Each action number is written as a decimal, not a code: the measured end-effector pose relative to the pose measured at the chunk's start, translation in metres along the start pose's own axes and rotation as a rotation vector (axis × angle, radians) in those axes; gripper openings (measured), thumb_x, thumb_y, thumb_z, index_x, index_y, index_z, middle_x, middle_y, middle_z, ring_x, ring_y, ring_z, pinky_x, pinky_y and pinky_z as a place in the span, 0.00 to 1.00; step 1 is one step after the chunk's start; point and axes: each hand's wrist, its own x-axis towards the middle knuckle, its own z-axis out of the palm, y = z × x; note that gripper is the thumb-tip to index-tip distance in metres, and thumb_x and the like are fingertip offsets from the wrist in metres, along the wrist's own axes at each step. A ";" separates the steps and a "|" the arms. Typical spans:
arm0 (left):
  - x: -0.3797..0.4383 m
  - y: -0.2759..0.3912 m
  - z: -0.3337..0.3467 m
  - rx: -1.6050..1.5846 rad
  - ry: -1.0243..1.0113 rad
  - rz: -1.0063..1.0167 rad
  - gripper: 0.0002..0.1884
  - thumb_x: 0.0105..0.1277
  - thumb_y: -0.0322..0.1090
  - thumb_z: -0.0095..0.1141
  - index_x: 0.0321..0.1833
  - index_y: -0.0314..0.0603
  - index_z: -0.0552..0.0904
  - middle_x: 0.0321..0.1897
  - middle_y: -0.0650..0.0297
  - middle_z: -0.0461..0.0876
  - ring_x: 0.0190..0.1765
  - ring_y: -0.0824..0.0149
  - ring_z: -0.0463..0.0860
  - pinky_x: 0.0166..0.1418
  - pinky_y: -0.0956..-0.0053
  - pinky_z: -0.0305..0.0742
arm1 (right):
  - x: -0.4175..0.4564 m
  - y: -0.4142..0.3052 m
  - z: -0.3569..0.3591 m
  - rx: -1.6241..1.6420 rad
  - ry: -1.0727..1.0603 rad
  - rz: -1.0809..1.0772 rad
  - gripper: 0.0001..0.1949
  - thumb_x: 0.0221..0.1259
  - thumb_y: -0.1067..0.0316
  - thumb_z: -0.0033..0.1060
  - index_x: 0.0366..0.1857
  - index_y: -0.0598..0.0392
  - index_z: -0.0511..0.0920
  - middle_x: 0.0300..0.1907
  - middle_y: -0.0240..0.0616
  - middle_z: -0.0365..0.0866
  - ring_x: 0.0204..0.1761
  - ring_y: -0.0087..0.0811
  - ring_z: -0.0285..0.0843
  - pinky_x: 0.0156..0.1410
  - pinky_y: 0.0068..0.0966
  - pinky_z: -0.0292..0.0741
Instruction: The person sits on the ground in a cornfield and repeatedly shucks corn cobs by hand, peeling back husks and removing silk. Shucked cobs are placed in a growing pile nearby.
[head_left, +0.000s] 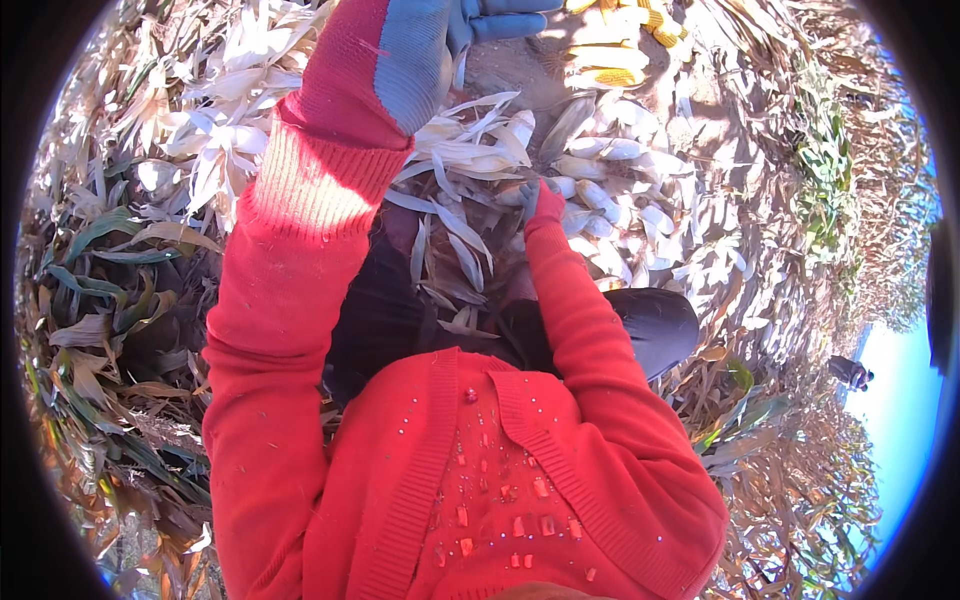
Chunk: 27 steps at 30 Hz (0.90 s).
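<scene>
My left hand (427, 60), in a blue-grey and red work glove, reaches up to the top edge of the view, which cuts off part of it. Its visible fingers are stretched out and apart, with nothing seen in them. Yellow husked corn cobs (611, 60) lie on the soil to the right of its fingertips. Lower down, my smaller-looking right hand (541, 201), gloved too, rests at the left side of a heap of corn ears in pale husks (600, 199). One ear (511, 196) lies against its fingers; whether they grip it cannot be told.
Loose dry husks (465, 154) lie between my arms, in front of my dark-trousered knee (652, 326). Dry husks and leaves (232, 142) pile up at left. Corn stalks (825, 172) stand at right, where a distant person (850, 371) is visible.
</scene>
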 end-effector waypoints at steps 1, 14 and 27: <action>-0.002 0.002 0.003 0.022 0.035 -0.003 0.17 0.73 0.41 0.53 0.56 0.36 0.79 0.44 0.59 0.84 0.44 0.63 0.85 0.51 0.71 0.81 | 0.004 0.000 0.010 -0.186 0.059 -0.071 0.14 0.65 0.65 0.61 0.51 0.57 0.75 0.42 0.42 0.82 0.38 0.35 0.82 0.39 0.29 0.79; 0.002 0.012 0.006 -0.084 0.006 -0.084 0.19 0.76 0.40 0.49 0.61 0.31 0.75 0.51 0.53 0.82 0.52 0.61 0.83 0.58 0.67 0.79 | 0.038 -0.002 0.115 -1.531 0.238 -0.237 0.25 0.58 0.51 0.66 0.52 0.59 0.76 0.47 0.46 0.84 0.47 0.35 0.84 0.50 0.31 0.79; 0.012 -0.026 -0.019 0.203 -0.169 0.072 0.21 0.75 0.46 0.49 0.61 0.37 0.76 0.53 0.52 0.82 0.55 0.60 0.83 0.60 0.66 0.79 | -0.007 -0.136 0.070 -0.767 -0.372 0.152 0.28 0.61 0.49 0.62 0.57 0.60 0.74 0.46 0.44 0.83 0.44 0.32 0.83 0.48 0.27 0.80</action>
